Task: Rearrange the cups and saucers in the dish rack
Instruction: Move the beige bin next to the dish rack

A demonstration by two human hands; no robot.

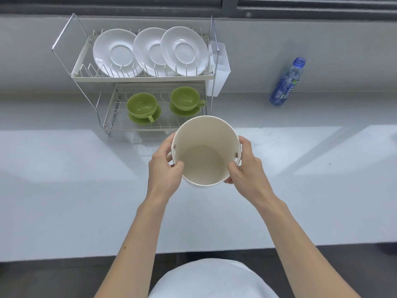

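Observation:
A two-tier wire dish rack (64, 29) stands at the back of the counter. Three white saucers (148, 51) stand upright in its upper tier. On the lower tier sit two green cups, each on a green saucer: the left cup (141, 104) and the right cup (184, 98). In front of the rack I hold an empty cream bucket (204, 151) with both hands. My left hand (166, 166) grips its left rim and my right hand (245, 162) grips its right rim. The bucket hides the rack's front right corner.
A clear plastic cutlery holder (220, 67) hangs on the rack's right side. A blue plastic bottle (286, 82) without a cap stands at the back right. The pale counter (64, 190) runs left and right, with its front edge near my body.

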